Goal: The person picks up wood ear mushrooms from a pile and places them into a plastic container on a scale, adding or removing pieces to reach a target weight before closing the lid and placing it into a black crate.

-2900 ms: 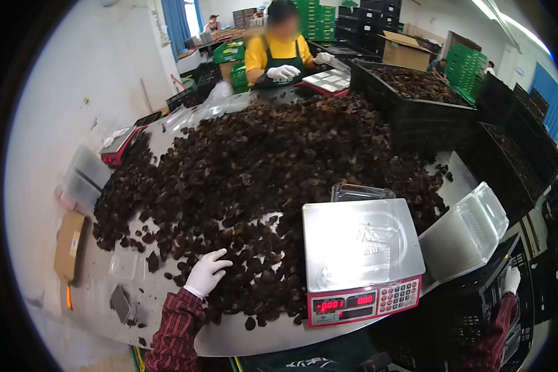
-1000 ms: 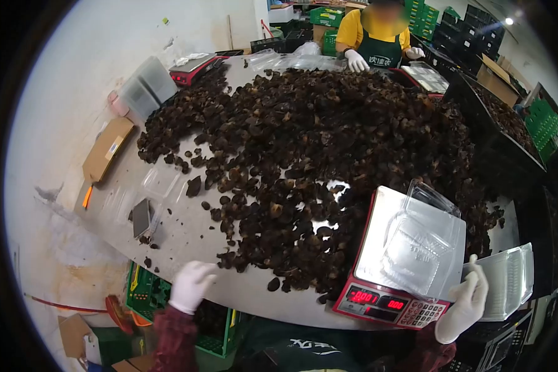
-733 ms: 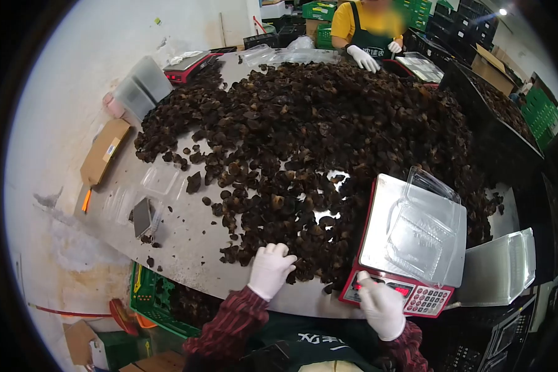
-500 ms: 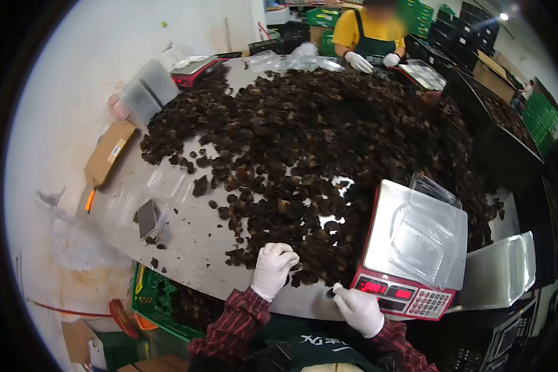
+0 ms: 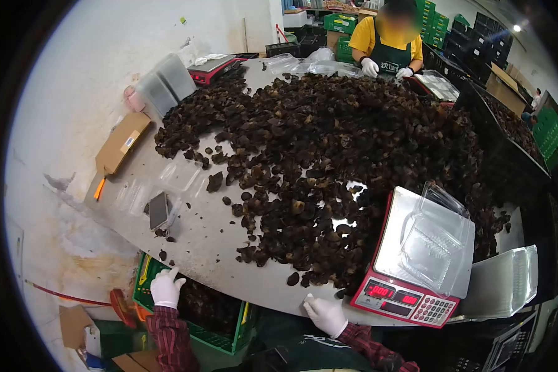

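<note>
My left hand [image 5: 166,289], in a white glove, is over the near-left rim of a green crate [image 5: 214,345] that holds dark pieces. Its thumb stands apart from the fingers and nothing shows in it. At the table's front edge, my gloved right hand [image 5: 326,315] has curled fingers; whatever is inside them, if anything, is hidden. Just beyond it lies a loose dark piece [image 5: 293,279]. A broad heap of dark brown, curled pieces like wood ear mushrooms [image 5: 328,142] covers much of the table [image 5: 204,248]. Right of my right hand stands a red scale [image 5: 387,266] with a clear plastic tray [image 5: 437,242] on its pan.
Clear boxes [image 5: 502,282] are stacked right of the scale. A phone [image 5: 159,211] and cardboard [image 5: 123,144] lie on the left side. Another person [image 5: 387,46] in white gloves stands across the table, near a second scale [image 5: 437,85]. Black crates [image 5: 502,118] line the right.
My left hand has moved from the heap's near edge leftward to the green crate. My right hand has shifted slightly left; the dark piece at its fingertips no longer shows. The view has shifted.
</note>
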### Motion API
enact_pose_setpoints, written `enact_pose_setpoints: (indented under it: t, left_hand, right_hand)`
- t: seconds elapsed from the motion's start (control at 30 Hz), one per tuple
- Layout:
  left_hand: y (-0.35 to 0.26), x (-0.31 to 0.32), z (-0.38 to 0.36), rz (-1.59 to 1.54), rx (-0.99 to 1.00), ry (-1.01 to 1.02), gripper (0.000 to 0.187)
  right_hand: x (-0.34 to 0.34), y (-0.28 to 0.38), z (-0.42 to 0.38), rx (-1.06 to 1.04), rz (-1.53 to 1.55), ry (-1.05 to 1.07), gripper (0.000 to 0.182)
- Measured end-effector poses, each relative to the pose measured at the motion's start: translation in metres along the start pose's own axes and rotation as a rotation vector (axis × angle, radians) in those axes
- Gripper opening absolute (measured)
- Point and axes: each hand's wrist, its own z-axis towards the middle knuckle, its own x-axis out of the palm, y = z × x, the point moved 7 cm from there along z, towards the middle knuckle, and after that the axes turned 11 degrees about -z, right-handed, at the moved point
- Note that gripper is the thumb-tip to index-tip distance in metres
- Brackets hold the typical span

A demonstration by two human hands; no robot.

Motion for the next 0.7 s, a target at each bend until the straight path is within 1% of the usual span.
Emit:
enact_pose_setpoints:
  t: [0.03, 0.07, 0.1, 0.13, 0.17, 0.2, 0.27, 0.3, 0.33, 0.37, 0.4, 0.43, 0.47, 0.53, 0.57, 0.6, 0.63, 0.67, 0.7]
  left_hand:
    - [-0.009, 0.001, 0.004, -0.151, 0.063, -0.052, 0.026]
    - [-0.040, -0.003, 0.013, -0.262, 0.107, -0.035, 0.025]
    - [-0.076, -0.002, 0.017, -0.377, 0.232, -0.115, 0.021]
    - [-0.117, 0.000, 0.020, -0.515, 0.297, -0.100, 0.018]
    - [-0.154, 0.008, 0.025, -0.550, 0.447, -0.120, 0.017]
    - [-0.186, 0.015, 0.030, -0.556, 0.511, -0.105, 0.018]
    - [-0.239, 0.021, 0.042, -0.603, 0.533, -0.156, 0.016]
    - [-0.254, 0.038, 0.048, -0.529, 0.503, -0.118, 0.015]
    - [-0.261, 0.059, 0.056, -0.456, 0.471, -0.082, 0.014]
    - [-0.263, 0.080, 0.061, -0.406, 0.469, -0.099, 0.014]
    - [-0.267, 0.086, 0.065, -0.355, 0.466, -0.118, 0.014]
    - [-0.265, 0.091, 0.065, -0.402, 0.443, -0.104, 0.012]
    - [-0.263, 0.087, 0.064, -0.403, 0.440, -0.108, 0.012]
    - [-0.247, 0.068, 0.063, -0.797, 0.419, -0.170, 0.011]
    - [-0.238, 0.057, 0.063, -0.924, 0.358, -0.189, 0.007]
    - [-0.227, 0.047, 0.061, -1.019, 0.311, -0.151, 0.006]
    - [-0.212, 0.036, 0.057, -1.049, 0.337, -0.209, 0.008]
    - [-0.189, 0.025, 0.053, -0.992, 0.257, -0.243, 0.010]
    - [-0.164, 0.011, 0.051, -0.874, 0.249, -0.269, 0.011]
  right_hand:
    - [0.003, -0.002, -0.001, 0.039, -0.029, 0.059, 0.019]
    - [0.001, 0.000, -0.001, 0.043, -0.024, 0.061, 0.019]
    - [-0.001, 0.001, 0.000, 0.040, -0.045, 0.062, 0.019]
    - [-0.002, 0.001, 0.002, 0.036, -0.068, 0.062, 0.019]
    - [-0.001, 0.000, 0.000, 0.014, -0.063, 0.025, 0.019]
    - [0.001, -0.001, -0.001, 0.012, -0.062, 0.025, 0.019]
    - [0.005, -0.004, -0.003, 0.026, -0.072, 0.033, 0.019]
    - [0.005, -0.003, -0.003, 0.026, -0.074, 0.032, 0.019]
    - [0.003, -0.003, -0.003, 0.029, -0.079, 0.030, 0.019]
    - [0.002, -0.003, -0.002, 0.031, -0.085, 0.028, 0.019]
    - [0.003, -0.004, -0.003, 0.025, -0.090, 0.027, 0.019]
    - [0.008, -0.007, -0.004, 0.030, -0.070, 0.042, 0.019]
    - [0.009, -0.007, -0.004, 0.038, -0.048, 0.061, 0.019]
    - [0.004, -0.005, -0.002, 0.017, -0.048, 0.034, 0.019]
    - [0.005, -0.006, -0.002, 0.028, -0.055, 0.034, 0.019]
    - [0.006, -0.006, -0.003, 0.040, -0.060, 0.033, 0.018]
    - [0.007, -0.005, -0.004, 0.034, -0.060, 0.035, 0.018]
    - [0.006, -0.005, -0.004, 0.034, -0.053, 0.027, 0.018]
    - [0.004, -0.006, -0.004, 0.035, -0.047, 0.014, 0.017]
